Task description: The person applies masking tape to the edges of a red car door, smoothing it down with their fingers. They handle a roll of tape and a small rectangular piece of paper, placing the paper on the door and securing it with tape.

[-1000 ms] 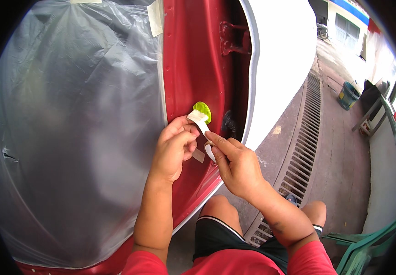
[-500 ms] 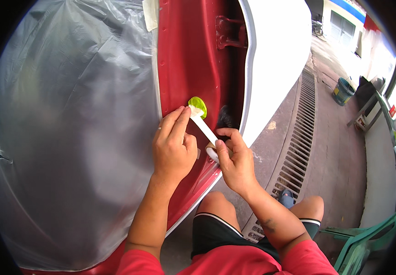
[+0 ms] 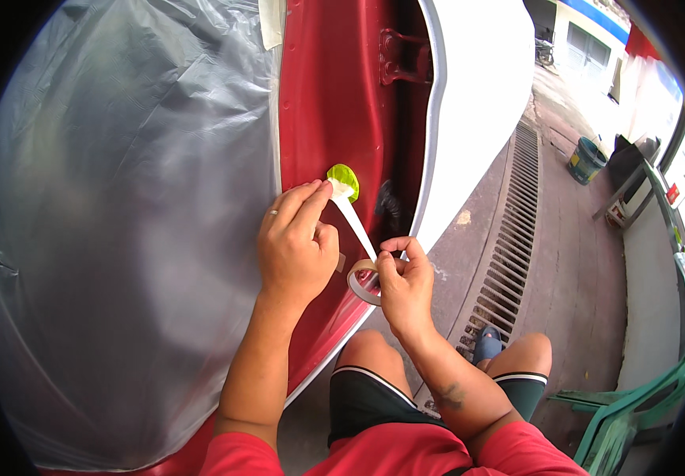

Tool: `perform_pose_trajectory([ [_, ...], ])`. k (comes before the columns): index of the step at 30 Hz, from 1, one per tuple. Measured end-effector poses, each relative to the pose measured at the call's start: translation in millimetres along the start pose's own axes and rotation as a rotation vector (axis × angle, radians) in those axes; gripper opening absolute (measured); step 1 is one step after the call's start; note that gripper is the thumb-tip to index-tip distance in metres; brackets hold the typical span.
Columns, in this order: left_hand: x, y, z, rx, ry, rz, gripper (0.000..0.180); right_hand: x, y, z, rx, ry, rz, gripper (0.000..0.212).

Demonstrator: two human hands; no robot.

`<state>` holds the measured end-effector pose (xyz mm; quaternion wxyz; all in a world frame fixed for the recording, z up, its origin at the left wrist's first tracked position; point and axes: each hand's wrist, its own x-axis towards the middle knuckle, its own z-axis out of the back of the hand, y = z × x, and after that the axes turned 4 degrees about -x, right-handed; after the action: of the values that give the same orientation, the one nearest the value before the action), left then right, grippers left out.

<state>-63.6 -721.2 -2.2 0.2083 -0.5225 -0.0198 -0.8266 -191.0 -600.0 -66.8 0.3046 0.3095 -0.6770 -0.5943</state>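
My left hand (image 3: 293, 246) rests its outstretched fingertips on a strip of masking tape (image 3: 356, 228), at the lower edge of a bright yellow-green patch (image 3: 344, 171). That patch sits on the red painted door frame (image 3: 326, 103) of a car. From there the strip runs down to my right hand (image 3: 407, 284), whose thumb and fingers pinch it near the tape roll (image 3: 353, 286). The roll hangs tilted on the left of that hand, its ring opening showing. Whatever lies under my left fingertips is hidden.
Translucent plastic sheeting (image 3: 136, 238) covers the car on the left. A white open door panel (image 3: 477, 95) stands right of the frame, below a red hinge (image 3: 402, 57). A floor grate (image 3: 509, 246), a bucket (image 3: 587, 161) and a green chair (image 3: 624, 412) are farther right.
The tape roll has swung lower and now shows its open ring beside my right hand, which has shifted slightly down. My left fingertips stay at the green patch.
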Motion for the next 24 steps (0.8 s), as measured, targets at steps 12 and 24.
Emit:
perform_pose_trajectory([
  [12,-26,-24,-4,-0.390,-0.213,0.450,0.023,-65,-104,66,0.007,0.176,-0.446,0.012],
  [24,-23,-26,-41,-0.382,-0.244,0.577,0.009,-61,-167,112,-0.125,0.185,-0.510,0.014],
])
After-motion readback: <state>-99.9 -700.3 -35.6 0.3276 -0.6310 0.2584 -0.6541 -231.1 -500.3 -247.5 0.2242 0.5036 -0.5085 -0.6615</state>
